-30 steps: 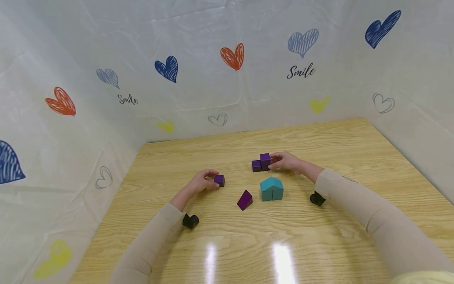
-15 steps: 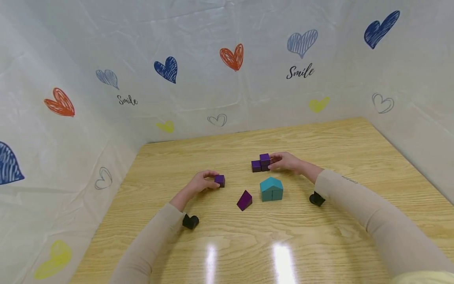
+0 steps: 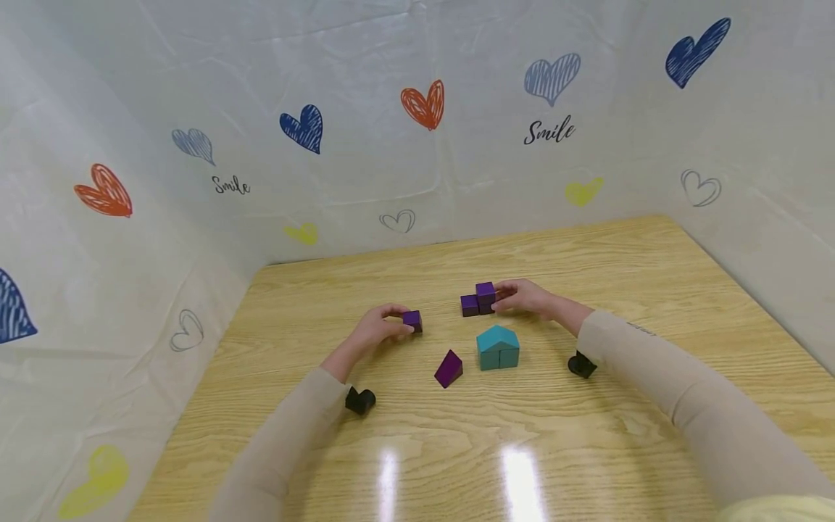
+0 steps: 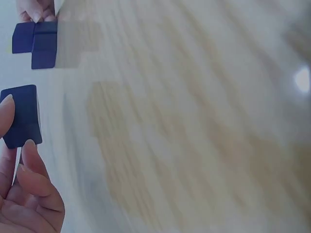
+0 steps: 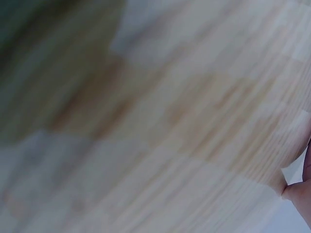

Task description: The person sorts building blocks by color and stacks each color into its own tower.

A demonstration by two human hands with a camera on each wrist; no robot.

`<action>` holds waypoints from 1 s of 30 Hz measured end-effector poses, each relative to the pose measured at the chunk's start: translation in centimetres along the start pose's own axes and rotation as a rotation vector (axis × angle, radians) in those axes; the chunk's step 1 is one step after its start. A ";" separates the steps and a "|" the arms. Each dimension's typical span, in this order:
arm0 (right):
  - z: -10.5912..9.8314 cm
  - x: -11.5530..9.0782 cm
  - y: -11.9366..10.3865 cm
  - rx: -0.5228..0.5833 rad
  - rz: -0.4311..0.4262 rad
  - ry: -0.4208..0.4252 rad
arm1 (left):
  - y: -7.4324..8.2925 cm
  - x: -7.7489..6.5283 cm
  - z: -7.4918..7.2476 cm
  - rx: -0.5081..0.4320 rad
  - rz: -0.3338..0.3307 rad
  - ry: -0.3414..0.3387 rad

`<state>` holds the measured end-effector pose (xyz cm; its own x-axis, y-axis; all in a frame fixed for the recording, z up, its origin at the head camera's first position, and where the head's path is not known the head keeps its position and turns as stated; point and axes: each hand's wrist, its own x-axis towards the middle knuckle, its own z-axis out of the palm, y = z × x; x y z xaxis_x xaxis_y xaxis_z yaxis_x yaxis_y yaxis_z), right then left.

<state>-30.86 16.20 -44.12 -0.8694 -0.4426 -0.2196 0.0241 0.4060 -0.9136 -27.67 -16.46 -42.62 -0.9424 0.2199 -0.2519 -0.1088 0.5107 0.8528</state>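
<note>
Between its thumb and fingers, my left hand point(image 3: 381, 325) pinches a purple cube point(image 3: 413, 322). The left wrist view shows this cube point(image 4: 22, 116) large, with fingertips at its edges. Farther right, my right hand point(image 3: 527, 297) holds the right side of a small stack of purple cubes. One cube point(image 3: 485, 293) sits on top of another, and a third cube point(image 3: 470, 305) lies against their left side. Its thumb is low at the front and its other fingers reach behind. In the right wrist view only part of the right hand point(image 5: 299, 191) shows, and the stack is out of frame.
Nearer me stand teal blocks point(image 3: 498, 357) topped by a teal roof-shaped piece point(image 3: 498, 337). A dark magenta triangular block point(image 3: 449, 369) lies to their left. The wooden table point(image 3: 443, 449) meets a white curtain point(image 3: 352, 188) with printed hearts.
My left hand has moved right and away from me with the purple cube, closer to the stack. The right hand has stayed at the stack. The head view has shifted slightly.
</note>
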 end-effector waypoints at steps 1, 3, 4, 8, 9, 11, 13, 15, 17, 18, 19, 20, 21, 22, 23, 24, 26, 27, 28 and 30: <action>0.0 0.0 0.0 0.001 0.004 0.003 | 0.3 0.1 0.2 0.006 0.007 0.006; 0.0 0.0 0.0 0.000 0.006 0.005 | 0.8 0.4 0.6 0.001 0.017 0.012; -0.1 0.0 0.0 0.001 0.011 0.007 | 1.1 0.5 0.8 0.002 0.022 0.015; 0.0 -0.1 -0.1 0.011 0.013 0.008 | 2.0 1.3 1.8 -0.003 0.050 0.019; 0.0 -0.1 -0.2 0.010 0.009 0.006 | 2.2 1.5 2.0 -0.001 0.058 0.022; 0.0 0.0 -0.1 0.010 0.002 0.003 | 2.6 1.8 2.6 -0.004 0.072 0.025; 0.0 0.0 0.0 0.017 0.003 0.002 | 3.1 2.1 3.1 -0.011 0.083 0.031; 0.0 0.1 0.1 0.017 0.002 0.001 | 3.5 2.3 3.5 -0.020 0.087 0.036; -0.1 0.1 0.2 0.021 0.006 0.001 | 4.0 2.4 4.0 -0.026 0.086 0.037; -0.1 0.1 0.2 0.014 0.006 0.003 | 4.1 2.6 4.2 -0.034 0.086 0.037; -0.1 0.1 0.2 0.011 0.007 0.006 | 4.3 2.7 4.5 -0.039 0.083 0.038; -0.1 0.0 0.2 0.004 0.008 0.007 | 4.4 2.9 4.7 -0.043 0.079 0.040; -0.2 0.0 0.1 -0.001 0.007 0.007 | 4.5 3.0 4.9 -0.049 0.080 0.042; -0.2 0.0 0.1 -0.006 0.007 0.006 | 4.6 3.2 5.1 -0.057 0.085 0.045; -0.2 0.0 0.0 0.001 0.013 0.007 | 4.7 3.3 5.4 -0.066 0.092 0.048; -0.2 0.0 0.0 -0.002 0.009 0.005 | 5.2 3.1 5.5 -0.071 0.091 0.045; -0.2 0.1 0.0 -0.002 0.004 0.001 | 5.9 2.8 5.8 -0.077 0.101 0.051; -0.2 0.1 0.0 0.003 0.002 0.000 | 6.0 2.9 6.0 -0.084 0.107 0.054; -0.2 0.1 0.0 0.009 0.000 -0.002 | 6.1 3.0 6.2 -0.087 0.107 0.058; -0.1 0.1 0.0 0.014 -0.003 -0.001 | 6.4 3.2 6.6 -0.092 0.091 0.064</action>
<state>-31.00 16.27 -44.07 -0.8692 -0.4442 -0.2174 0.0285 0.3937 -0.9188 -29.29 -7.05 -40.97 -0.9677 0.2065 -0.1445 -0.0480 0.4117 0.9101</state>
